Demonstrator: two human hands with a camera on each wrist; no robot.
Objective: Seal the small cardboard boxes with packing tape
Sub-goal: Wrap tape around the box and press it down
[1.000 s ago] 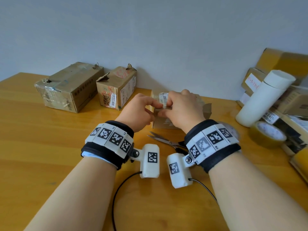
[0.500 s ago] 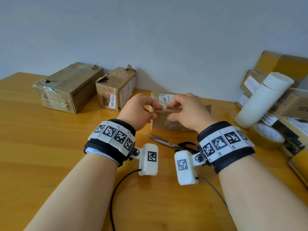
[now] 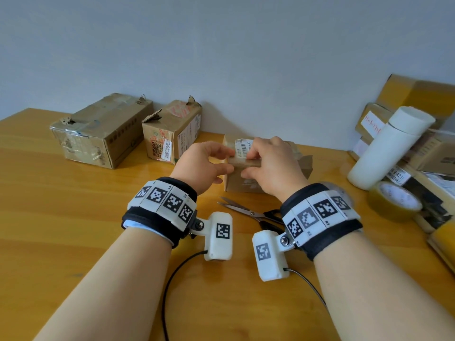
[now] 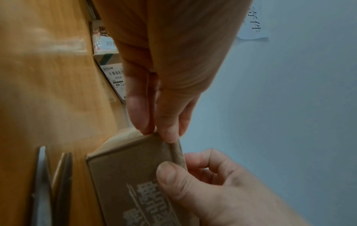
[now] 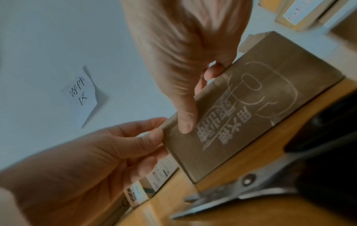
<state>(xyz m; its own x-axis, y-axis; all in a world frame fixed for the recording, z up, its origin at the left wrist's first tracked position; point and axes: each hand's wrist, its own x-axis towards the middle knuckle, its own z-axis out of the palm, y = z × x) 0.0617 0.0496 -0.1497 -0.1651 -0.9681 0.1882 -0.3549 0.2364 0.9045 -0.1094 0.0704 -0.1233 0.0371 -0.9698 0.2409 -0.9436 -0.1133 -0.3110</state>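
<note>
Head view: both hands, left [image 3: 202, 166] and right [image 3: 273, 166], pinch the small box [image 3: 242, 185], hiding its top.

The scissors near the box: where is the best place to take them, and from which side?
Judging by pose, take the scissors by the black handle loops, coming from the right: they lie flat, blades pointing left, handles beside the right hand.

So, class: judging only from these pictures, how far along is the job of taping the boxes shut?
Done: two boxes stand at the back left with tape already on them. In hand: the left hand and right hand pinch the top edge of a small box, no fresh strip visible. Left: the tape roll and scissors lie untouched, and more boxes wait stacked at the right.
</note>
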